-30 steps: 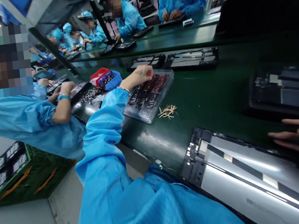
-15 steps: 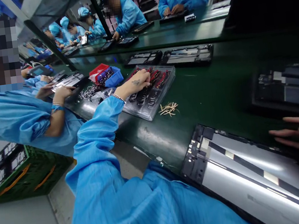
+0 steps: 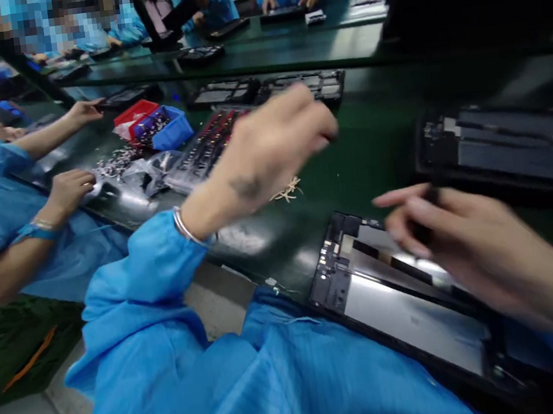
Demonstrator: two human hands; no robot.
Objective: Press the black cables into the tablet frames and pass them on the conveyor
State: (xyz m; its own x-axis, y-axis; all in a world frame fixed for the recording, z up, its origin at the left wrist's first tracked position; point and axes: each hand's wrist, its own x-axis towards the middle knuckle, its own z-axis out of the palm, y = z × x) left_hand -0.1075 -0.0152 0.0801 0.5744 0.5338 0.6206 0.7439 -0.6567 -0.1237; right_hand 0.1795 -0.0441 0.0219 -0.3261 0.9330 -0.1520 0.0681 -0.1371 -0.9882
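Device [image 3: 406, 319] lies partly below our right hand [image 3: 482, 242], the nearer, long axis far-left to near-right; left hand [image 3: 269, 147] curls; we cannot tell either grip.

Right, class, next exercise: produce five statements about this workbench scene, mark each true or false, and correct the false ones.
1. The blue bin stands beside the red bin. True.
2. The left hand is gloved. False: it is bare, with a bracelet at the wrist.
3. The right hand is over the nearest open device. True.
4. The pale strips lie inside the blue bin. False: they lie on the green bench.
5. Both sleeves are white. False: they are blue.
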